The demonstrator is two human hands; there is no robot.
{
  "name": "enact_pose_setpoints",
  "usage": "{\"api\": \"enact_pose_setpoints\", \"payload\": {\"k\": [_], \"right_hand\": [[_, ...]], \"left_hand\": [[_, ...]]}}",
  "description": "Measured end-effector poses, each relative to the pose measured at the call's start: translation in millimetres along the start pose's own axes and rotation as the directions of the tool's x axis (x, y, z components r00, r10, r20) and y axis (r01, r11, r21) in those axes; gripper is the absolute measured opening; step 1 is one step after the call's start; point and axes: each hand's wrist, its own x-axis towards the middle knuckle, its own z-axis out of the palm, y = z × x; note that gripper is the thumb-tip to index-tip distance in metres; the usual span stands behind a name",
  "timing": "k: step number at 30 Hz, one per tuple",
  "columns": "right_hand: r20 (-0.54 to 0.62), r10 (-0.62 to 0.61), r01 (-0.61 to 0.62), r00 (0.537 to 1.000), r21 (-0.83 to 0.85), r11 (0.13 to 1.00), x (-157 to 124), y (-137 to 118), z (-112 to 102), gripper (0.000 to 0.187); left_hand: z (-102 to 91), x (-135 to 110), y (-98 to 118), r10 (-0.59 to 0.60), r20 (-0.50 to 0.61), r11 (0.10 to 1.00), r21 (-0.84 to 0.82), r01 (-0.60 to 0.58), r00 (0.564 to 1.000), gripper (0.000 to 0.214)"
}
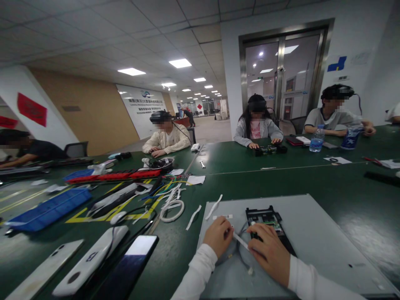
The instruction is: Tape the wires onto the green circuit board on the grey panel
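Observation:
Between my hands runs a narrow white strip (240, 241), which looks like tape. My left hand (219, 235) is closed with fingertips pinching its left end. My right hand (270, 250) has bent fingers closed on the right end, partly hiding it. Under the strip, grey cables (242, 252) lie on a large flat grey metal panel (318, 233). A black housing with a green circuit board (275, 223) rests on the panel just beyond my right hand, which covers part of it. Another white strip (214, 207) lies at the panel's far left corner.
Left of the panel are a loose white strip (193, 217), a white cable coil (172, 211), phones (128, 266), a white handheld device (92, 260) and a blue tray (48, 210). Several people sit around the green table (231, 179). A water bottle (317, 139) stands at the far right.

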Motion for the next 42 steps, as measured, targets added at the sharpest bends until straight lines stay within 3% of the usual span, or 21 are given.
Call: {"api": "enact_pose_setpoints", "payload": {"k": [30,42], "right_hand": [[0.062,0.012,-0.009,0.998,-0.049,0.999,-1,-1,0,0.011],[0.09,0.024,-0.022,0.996,-0.034,0.999,1,-9,-10,0.012]], "left_hand": [[3.9,-2,-2,0.022,0.02,0.999,0.048,-0.023,1.0,0.01],[1.8,-2,0,0.004,0.029,0.998,0.058,-0.006,1.0,0.007]]}}
